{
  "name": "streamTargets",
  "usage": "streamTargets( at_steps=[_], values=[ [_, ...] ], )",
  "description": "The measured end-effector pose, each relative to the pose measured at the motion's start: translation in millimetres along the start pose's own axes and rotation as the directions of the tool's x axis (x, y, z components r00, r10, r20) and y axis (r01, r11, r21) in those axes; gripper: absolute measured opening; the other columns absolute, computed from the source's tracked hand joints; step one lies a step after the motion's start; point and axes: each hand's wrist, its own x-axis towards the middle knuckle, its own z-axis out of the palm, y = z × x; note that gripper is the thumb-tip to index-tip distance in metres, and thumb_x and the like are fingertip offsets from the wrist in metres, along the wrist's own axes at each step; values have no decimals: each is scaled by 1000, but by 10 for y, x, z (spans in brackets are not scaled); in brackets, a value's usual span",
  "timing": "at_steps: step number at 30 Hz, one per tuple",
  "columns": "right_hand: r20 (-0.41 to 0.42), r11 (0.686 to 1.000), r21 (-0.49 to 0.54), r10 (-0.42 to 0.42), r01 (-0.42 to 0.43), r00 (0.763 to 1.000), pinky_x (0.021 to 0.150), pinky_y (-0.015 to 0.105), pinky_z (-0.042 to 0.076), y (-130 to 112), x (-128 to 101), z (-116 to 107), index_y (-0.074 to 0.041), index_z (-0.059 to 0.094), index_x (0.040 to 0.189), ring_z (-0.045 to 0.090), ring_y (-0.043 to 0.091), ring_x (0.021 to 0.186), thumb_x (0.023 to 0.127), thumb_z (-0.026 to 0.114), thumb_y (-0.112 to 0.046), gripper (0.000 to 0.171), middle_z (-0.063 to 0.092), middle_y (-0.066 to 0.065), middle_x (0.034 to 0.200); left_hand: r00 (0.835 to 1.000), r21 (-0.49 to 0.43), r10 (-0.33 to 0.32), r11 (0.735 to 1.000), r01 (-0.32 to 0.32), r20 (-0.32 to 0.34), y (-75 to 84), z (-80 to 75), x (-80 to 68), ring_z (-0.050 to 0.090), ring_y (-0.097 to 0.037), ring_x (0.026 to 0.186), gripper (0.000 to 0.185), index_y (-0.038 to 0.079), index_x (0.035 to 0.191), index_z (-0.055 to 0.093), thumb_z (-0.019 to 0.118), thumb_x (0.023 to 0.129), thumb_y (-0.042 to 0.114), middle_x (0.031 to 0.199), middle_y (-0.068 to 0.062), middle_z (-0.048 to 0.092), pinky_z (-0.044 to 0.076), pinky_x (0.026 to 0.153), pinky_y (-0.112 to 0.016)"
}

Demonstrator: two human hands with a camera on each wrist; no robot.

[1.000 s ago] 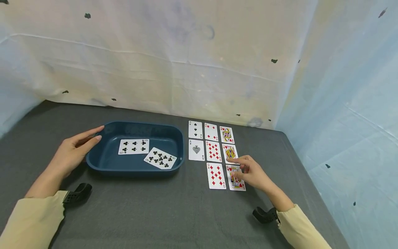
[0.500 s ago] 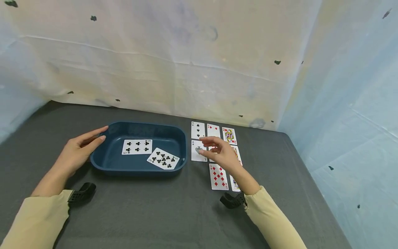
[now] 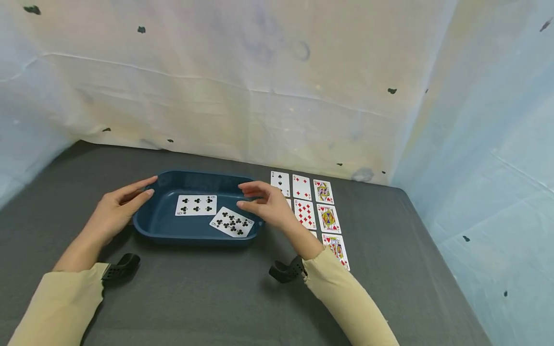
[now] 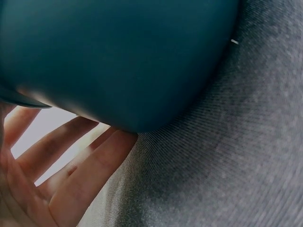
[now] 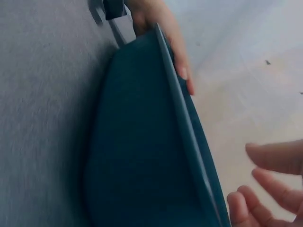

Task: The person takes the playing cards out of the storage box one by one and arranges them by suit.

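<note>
Both hands flank tray, fingers relaxed

Dark blue tray, oval, shallow, sits upright and level on grey cloth. Inside: six of clubs flat, face up; beside it a second clubs card, probably a nine, skewed.

**My arms and what they wear**

Both my arms are in long, pale beige sleeves of soft cloth that end at the wrist. My left hand and right hand are bare. Under each wrist sits a small black camera mount, rounded, with a perforated face.
</note>
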Motion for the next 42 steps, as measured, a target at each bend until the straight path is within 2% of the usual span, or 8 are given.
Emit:
streamTargets(
  at_steps=[8, 14, 17, 23, 26, 35, 38, 42],
  values=[
    [60, 983, -130, 141, -132, 988, 89, 33, 49, -56, 195, 298, -7, 62, 124, 57, 26, 113, 85, 72, -15, 41, 61, 14, 125, 1000, -2, -9, 1000, 9, -1, 20, 8, 1, 51, -40, 110, 61, 26, 150, 34, 42, 97, 55, 141, -29, 42, 49, 62, -24],
    [95, 933, -273, 270, -235, 958, 91, 36, 48, 2, 274, 440, -11, 61, 127, 54, 26, 117, 81, 77, -15, 48, 58, 11, 128, 1000, -17, -2, 1000, 2, 2, 23, 16, -5, 52, -39, 111, 61, 26, 150, 34, 43, 97, 54, 142, -29, 42, 49, 62, -22],
    [91, 885, -396, 303, -245, 948, 95, 40, 45, 13, 292, 475, -14, 59, 130, 48, 29, 123, 78, 79, -16, 56, 55, 11, 131, 1000, -24, 2, 1000, -2, 2, 24, 21, -8, 52, -40, 111, 60, 26, 150, 35, 44, 97, 54, 142, -29, 42, 49, 62, -22],
    [56, 738, -628, 361, -248, 931, 94, 43, 41, -28, 296, 549, -22, 55, 134, 41, 28, 119, 73, 83, -20, 67, 47, 12, 133, 1000, -11, 4, 1000, -4, -1, 19, 12, -10, 50, -37, 110, 60, 26, 149, 35, 43, 97, 54, 141, -27, 43, 48, 62, -23],
    [49, 703, -670, 365, -240, 930, 96, 47, 40, -48, 290, 581, -22, 54, 135, 42, 28, 118, 73, 83, -20, 68, 46, 11, 134, 1000, -11, 3, 1000, -3, 0, 16, 9, -13, 50, -37, 108, 60, 25, 149, 35, 43, 97, 53, 141, -27, 43, 47, 62, -24],
    [73, 682, -701, 357, -207, 931, 102, 51, 35, -62, 267, 606, -20, 51, 134, 40, 30, 124, 77, 80, -22, 63, 49, 11, 132, 1000, -7, 5, 1000, -5, 2, 26, -3, -18, 49, -38, 111, 60, 26, 150, 35, 43, 97, 54, 143, -27, 42, 47, 63, -24],
    [78, 725, -657, 336, -205, 939, 94, 43, 41, -55, 252, 600, -18, 52, 131, 47, 27, 111, 76, 81, -19, 62, 48, 12, 131, 1000, -6, -3, 1000, 3, 1, 30, 1, -18, 49, -39, 112, 60, 27, 150, 34, 43, 97, 55, 143, -27, 42, 48, 63, -24],
    [38, 800, -570, 252, -186, 967, 74, 29, 44, -38, 227, 580, -14, 53, 129, 50, 20, 92, 78, 77, -9, 57, 51, 12, 121, 1000, -18, -6, 1000, 6, 8, 32, 6, -11, 49, -42, 115, 60, 26, 150, 34, 43, 97, 54, 144, -28, 40, 48, 63, -23]
  ],
)
